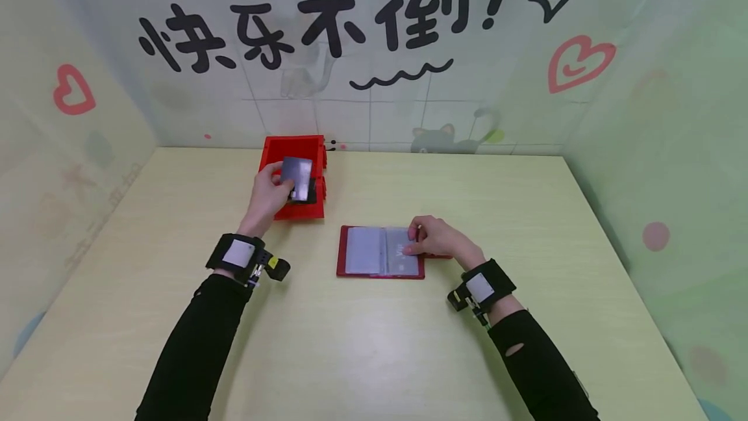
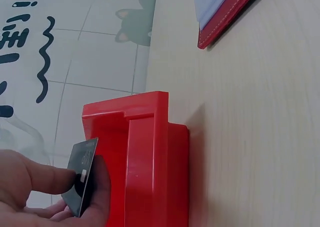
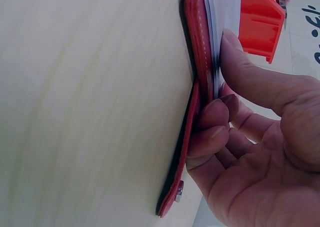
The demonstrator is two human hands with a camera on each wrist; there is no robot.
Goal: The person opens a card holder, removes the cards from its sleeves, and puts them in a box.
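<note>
Over the red plastic bin (image 1: 299, 212), my left hand (image 1: 271, 195) pinches a dark grey card (image 1: 297, 177) between thumb and fingers. In the left wrist view the card (image 2: 82, 174) is tilted, seen nearly edge-on beside the bin wall (image 2: 150, 162). A red card holder (image 1: 341, 258) lies spread on the table with clear plastic sleeves (image 1: 365, 251) showing. At its right edge my right hand (image 1: 435, 239) pinches the sleeve pages, thumb on top. The right wrist view shows the holder's strap (image 3: 176, 172) with a metal snap, sticking out beneath the fingers.
Another black item (image 1: 312, 192) lies in the bin under the held card. The pale wooden table (image 1: 362, 343) spreads around both arms. A printed cloth backdrop (image 1: 374, 115) stands behind the table and along both sides.
</note>
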